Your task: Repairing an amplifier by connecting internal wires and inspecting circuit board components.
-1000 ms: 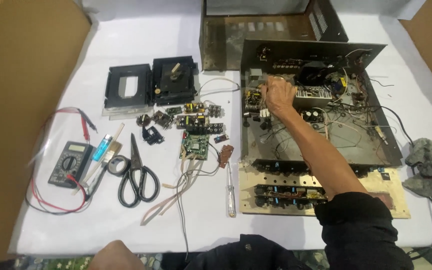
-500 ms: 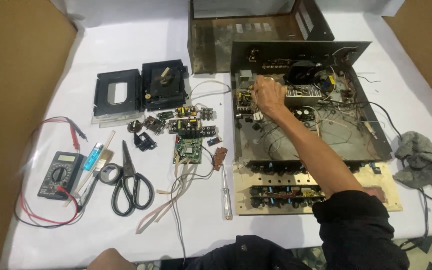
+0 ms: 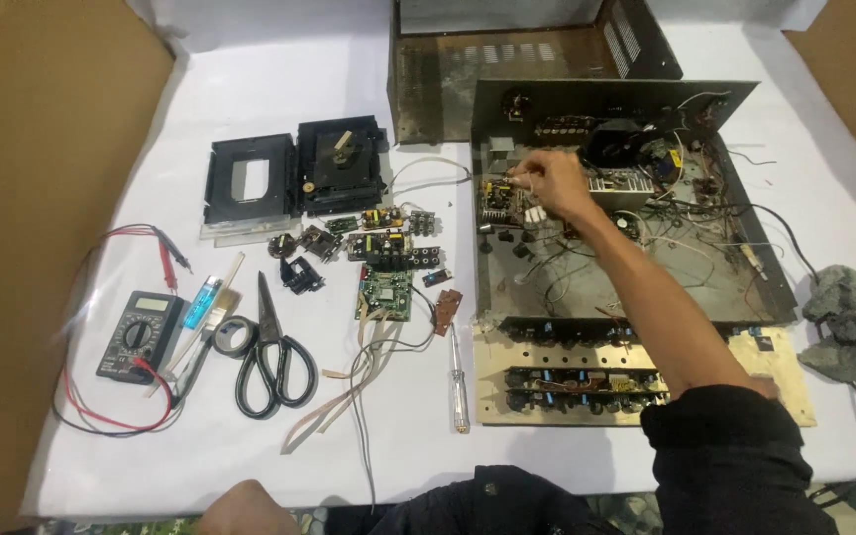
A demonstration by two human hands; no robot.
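Pinched fingertips of right hand (image 3: 552, 186) grip a small part at the yellow circuit board (image 3: 495, 198) inside the open metal chassis (image 3: 745, 287), centre-right of frame; hand barely shifted since earlier. Left hand (image 3: 245, 507) rests idle, bottom edge; its grip hidden.

The right hand (image 3: 550, 185) has shifted slightly left over the small circuit board (image 3: 496, 199).

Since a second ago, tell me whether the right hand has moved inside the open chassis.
No, hardly: the right hand stays at the small board in the chassis back-left corner; only the camera shifted.
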